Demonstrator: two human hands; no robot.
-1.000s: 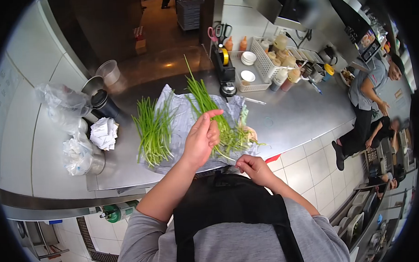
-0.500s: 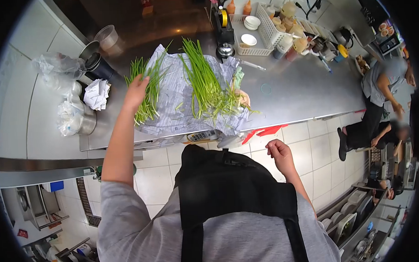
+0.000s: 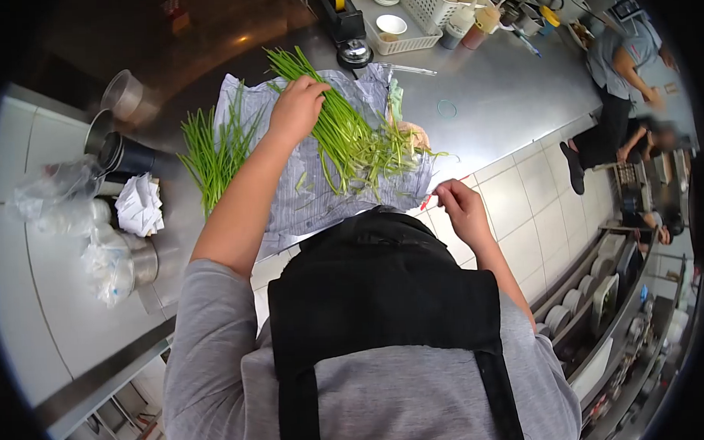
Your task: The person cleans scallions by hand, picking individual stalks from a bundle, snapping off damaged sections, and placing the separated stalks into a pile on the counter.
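Note:
My left hand (image 3: 298,111) is on the left side of the larger bunch of long green chives (image 3: 339,131), its fingers curled over the upper stalks. Paler, tangled ends of this bunch lie towards me. A smaller bunch of chives (image 3: 219,151) rests to the left of my forearm. Both lie on or partly over a crumpled grey-white cloth (image 3: 285,193) spread on the steel counter. My right hand (image 3: 464,210) is held near the counter's front edge, thumb and fingers pinched together; what they hold, if anything, is too small to make out.
On the steel counter (image 3: 502,90) stand a call bell (image 3: 355,52), a tape dispenser (image 3: 337,19) and a white basket (image 3: 415,31) with bowls. Dark cups (image 3: 125,153), crumpled papers (image 3: 139,204) and plastic bags (image 3: 109,263) are at left. A co-worker (image 3: 626,63) stands at far right.
My left hand has moved right, from the smaller bunch of chives to the larger one. My right hand has risen towards the counter edge. The camera view has shifted and turned.

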